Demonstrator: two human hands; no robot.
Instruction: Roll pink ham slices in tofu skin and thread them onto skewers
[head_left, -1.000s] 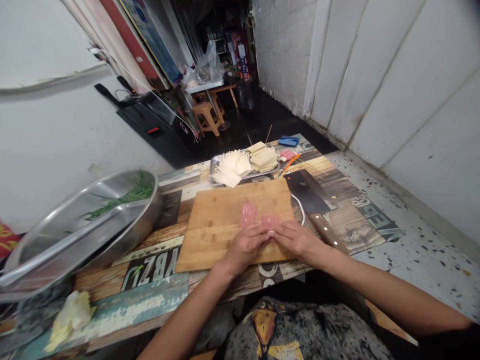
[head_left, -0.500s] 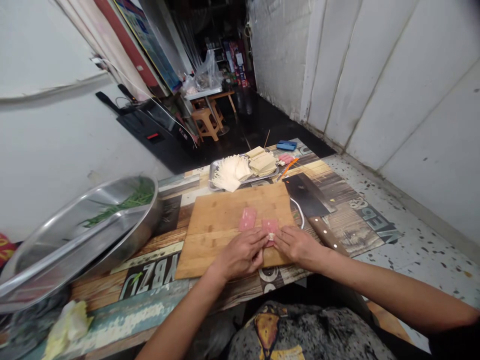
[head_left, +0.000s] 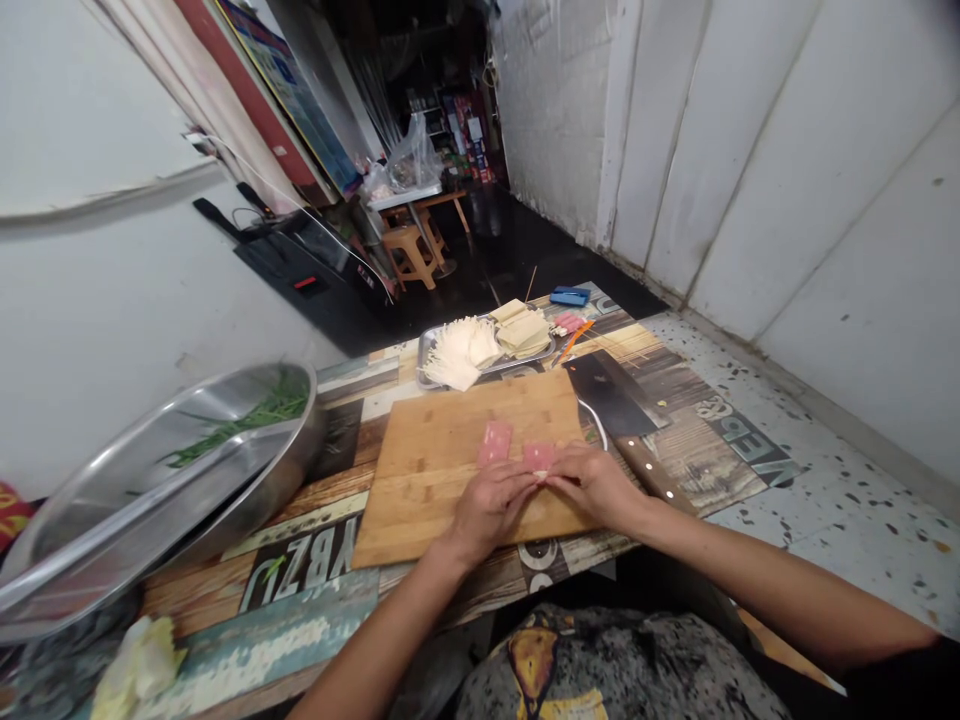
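On the wooden cutting board (head_left: 424, 460) lie two thin pink slices of ham. My left hand (head_left: 491, 505) and my right hand (head_left: 600, 487) meet at the near end of the right-hand ham slice (head_left: 538, 455). Fingertips of both are pinched on that end, where a bit of pale filling, seemingly enoki mushroom, shows between them. The other ham slice (head_left: 496, 442) lies flat just beyond my left fingers. A cleaver (head_left: 609, 392) rests right of the board, its dark blade pointing away and its wooden handle partly behind my right wrist.
Behind the board, a metal tray (head_left: 431, 378) holds enoki mushrooms (head_left: 466, 350) and folded pale yellow sheets (head_left: 523, 330). Pink rolls (head_left: 570, 322), skewers and a blue box (head_left: 569, 296) sit beside it. A large steel basin (head_left: 319, 400) with green vegetables (head_left: 262, 415) stands left, above cabbage leaves (head_left: 142, 660).
The near end of the right ham slice has been folded over the pale filling, so less of the slice and filling shows. Both hands remain there, fingers pinched closer. The view shifted slightly.
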